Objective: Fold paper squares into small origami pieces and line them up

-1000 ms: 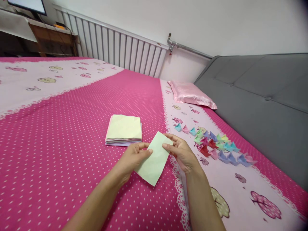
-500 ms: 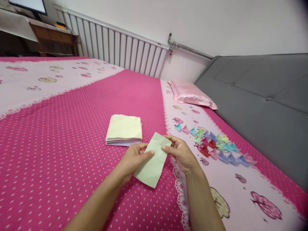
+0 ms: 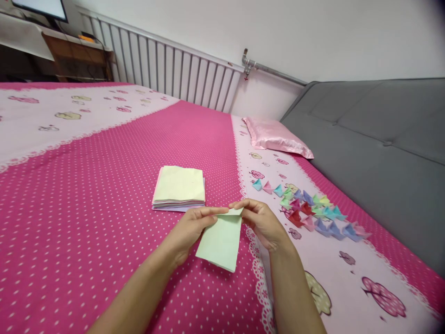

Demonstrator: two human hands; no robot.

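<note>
A pale green sheet of paper (image 3: 219, 242), folded into a rectangle, is held above the bed between both hands. Its top end is bent over into a narrow flap toward me. My left hand (image 3: 189, 230) grips the upper left edge, thumb on the front and index finger along the bent top. On the upper right corner, my right hand (image 3: 261, 222) pinches the flap; some of its fingers are hidden behind the paper. Just beyond my left hand lies a stack of square coloured paper (image 3: 180, 184) with a pale yellow sheet on top.
Several small folded paper boats (image 3: 308, 208) in many colours stand in rows on the bedspread (image 3: 114, 185) to the right. Behind them lie a pink pillow (image 3: 276, 138) and a grey headboard (image 3: 375, 134). A white radiator (image 3: 167, 65) lines the wall; a desk (image 3: 76, 51) stands far left.
The green paper has turned more upright, and its top end is now bent over toward me. My left fingers have moved up to that edge, close to my right fingertips.
</note>
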